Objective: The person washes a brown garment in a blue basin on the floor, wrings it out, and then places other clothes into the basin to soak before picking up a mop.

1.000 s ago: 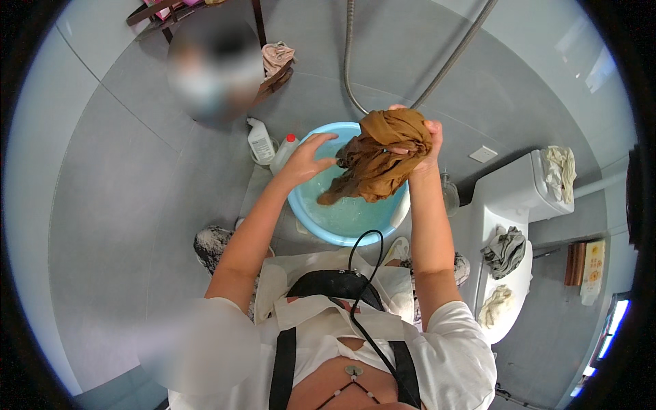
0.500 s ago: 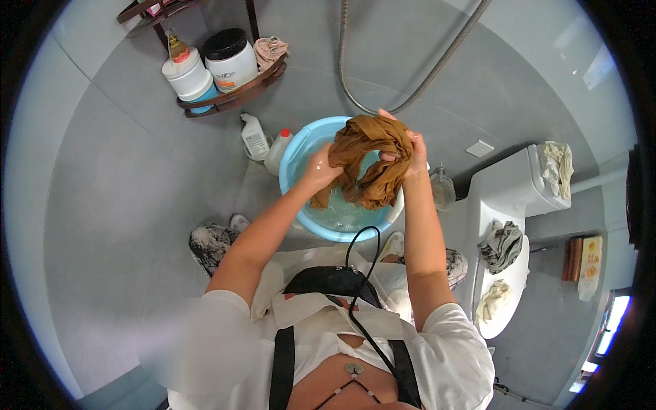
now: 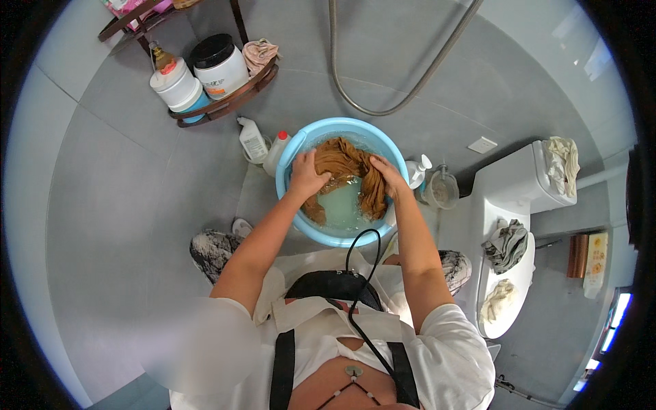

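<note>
A wooden corner shelf [image 3: 225,102] with white jars is seen at the left, and two white bottles [image 3: 263,147] stand just beside the blue basin [image 3: 294,219]. Inside the basin, a brown cloth [image 3: 348,167] is gripped over the water by the left hand [image 3: 305,175] and the right hand [image 3: 388,178]. A toilet [image 3: 509,205] is seen at the right.

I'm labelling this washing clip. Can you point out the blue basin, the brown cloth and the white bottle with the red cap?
blue basin [image 3: 328,239], head view, near rim.
brown cloth [image 3: 339,156], head view, bunched top fold.
white bottle with the red cap [image 3: 275,154], head view, its body.
</note>
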`<state>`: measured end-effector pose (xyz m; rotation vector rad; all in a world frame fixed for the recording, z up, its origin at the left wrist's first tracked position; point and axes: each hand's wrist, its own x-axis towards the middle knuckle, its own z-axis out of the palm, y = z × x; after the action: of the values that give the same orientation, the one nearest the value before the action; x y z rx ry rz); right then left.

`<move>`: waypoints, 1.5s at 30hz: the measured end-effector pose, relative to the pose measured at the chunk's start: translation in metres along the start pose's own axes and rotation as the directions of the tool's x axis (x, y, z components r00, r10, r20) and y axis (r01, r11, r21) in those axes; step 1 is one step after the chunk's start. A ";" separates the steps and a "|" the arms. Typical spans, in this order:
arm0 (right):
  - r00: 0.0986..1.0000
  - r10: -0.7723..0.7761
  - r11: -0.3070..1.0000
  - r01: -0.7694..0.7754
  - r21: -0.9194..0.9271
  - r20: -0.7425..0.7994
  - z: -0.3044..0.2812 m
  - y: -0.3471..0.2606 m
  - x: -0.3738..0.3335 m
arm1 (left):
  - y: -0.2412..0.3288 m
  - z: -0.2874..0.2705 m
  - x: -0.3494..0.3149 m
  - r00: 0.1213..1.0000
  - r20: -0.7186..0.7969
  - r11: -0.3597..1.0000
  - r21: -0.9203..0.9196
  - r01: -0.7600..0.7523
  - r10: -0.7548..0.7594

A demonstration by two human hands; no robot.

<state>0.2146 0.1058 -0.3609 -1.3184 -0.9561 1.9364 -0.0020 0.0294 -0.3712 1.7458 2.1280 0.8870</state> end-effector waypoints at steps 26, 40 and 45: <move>0.962 -0.231 0.213 -0.097 -0.972 -0.146 0.021 0.028 0.022 | -0.004 0.062 0.010 0.896 0.438 0.879 0.395 -0.268 0.076; 0.897 -0.436 0.511 0.181 -0.840 -0.072 -0.005 0.012 0.024 | -0.026 0.020 0.035 0.875 0.355 0.893 -0.184 0.412 -0.330; 0.864 -0.465 0.096 0.267 -0.959 0.194 0.016 0.024 0.006 | -0.025 0.021 0.030 0.903 0.365 0.926 -0.207 0.317 -0.228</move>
<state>0.1959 0.0935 -0.3798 -1.5248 -2.3969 0.5785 -0.0182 0.0618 -0.3970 1.3139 1.8736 0.6966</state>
